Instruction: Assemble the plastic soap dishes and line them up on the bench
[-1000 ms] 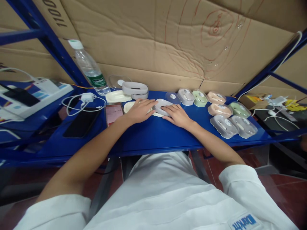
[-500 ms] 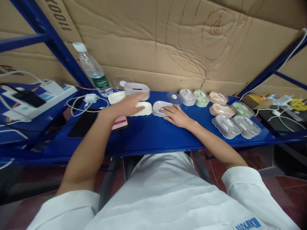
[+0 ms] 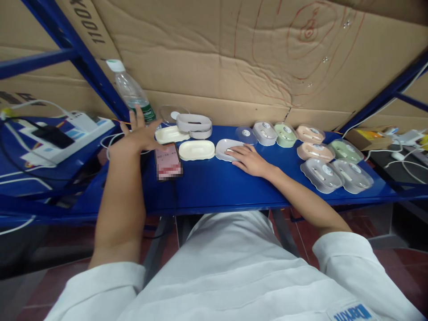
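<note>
My left hand (image 3: 137, 136) is open, its fingers spread in front of a water bottle (image 3: 129, 91) with a green label. Its thumb reaches over the top of a phone (image 3: 169, 161) with a lit pink screen. My right hand (image 3: 251, 160) lies with outstretched fingers over a shallow grey dish (image 3: 224, 146), its fingertips inside it. Left of that dish sits an empty cream dish (image 3: 197, 150). Behind it are another cream dish (image 3: 170, 134) and stacked grey oval pieces (image 3: 194, 121). A clear lid (image 3: 173, 114) rests near the bottle.
Several lidded oval boxes, grey (image 3: 321, 174), green (image 3: 285, 134) and peach (image 3: 315, 152), stand at the right of the blue table (image 3: 214, 191). Cardboard (image 3: 200, 53) walls the back. A white power strip (image 3: 43, 156) with cables lies at the left; blue posts frame both sides.
My left hand has moved left, from over the cream dishes to in front of the bottle, uncovering the dishes and phone. My right hand has stayed on the grey dish.
</note>
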`<state>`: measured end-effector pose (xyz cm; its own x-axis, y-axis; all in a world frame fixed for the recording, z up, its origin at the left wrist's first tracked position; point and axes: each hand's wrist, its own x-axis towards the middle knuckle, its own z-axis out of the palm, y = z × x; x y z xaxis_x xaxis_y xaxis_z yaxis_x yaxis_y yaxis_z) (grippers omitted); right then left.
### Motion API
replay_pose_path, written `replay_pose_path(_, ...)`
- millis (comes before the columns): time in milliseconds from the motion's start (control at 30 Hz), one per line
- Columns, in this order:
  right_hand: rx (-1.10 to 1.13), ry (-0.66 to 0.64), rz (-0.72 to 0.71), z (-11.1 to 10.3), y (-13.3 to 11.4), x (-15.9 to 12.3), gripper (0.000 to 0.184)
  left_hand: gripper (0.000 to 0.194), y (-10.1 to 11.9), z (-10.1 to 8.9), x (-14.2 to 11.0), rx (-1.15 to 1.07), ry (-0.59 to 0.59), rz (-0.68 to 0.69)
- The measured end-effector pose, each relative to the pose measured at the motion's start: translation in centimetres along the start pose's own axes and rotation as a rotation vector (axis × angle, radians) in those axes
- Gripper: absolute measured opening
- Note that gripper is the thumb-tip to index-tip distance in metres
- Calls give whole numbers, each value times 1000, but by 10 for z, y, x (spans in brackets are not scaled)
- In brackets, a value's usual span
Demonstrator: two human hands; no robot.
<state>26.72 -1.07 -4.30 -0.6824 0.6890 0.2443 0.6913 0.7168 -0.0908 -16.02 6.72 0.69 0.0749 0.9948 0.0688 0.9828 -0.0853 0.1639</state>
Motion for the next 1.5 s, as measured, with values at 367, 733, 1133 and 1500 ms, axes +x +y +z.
replay_pose_path(367,-33,35,-32,4,5,-3,49,117,14,-16,-11,3,-84,-17)
replay_pose_path(733,-109,-13,-20,-4,-9,4,51,57,62,7,-2,-158,261,358)
replay_pose_path(1133,192,81,-26,-13,8,-1,50,45,120,29,-33,-2,-52,663)
replay_pose_path(1500,7,208,318,-4,68,-8,53,43,150,36,-52,-197,-13,873)
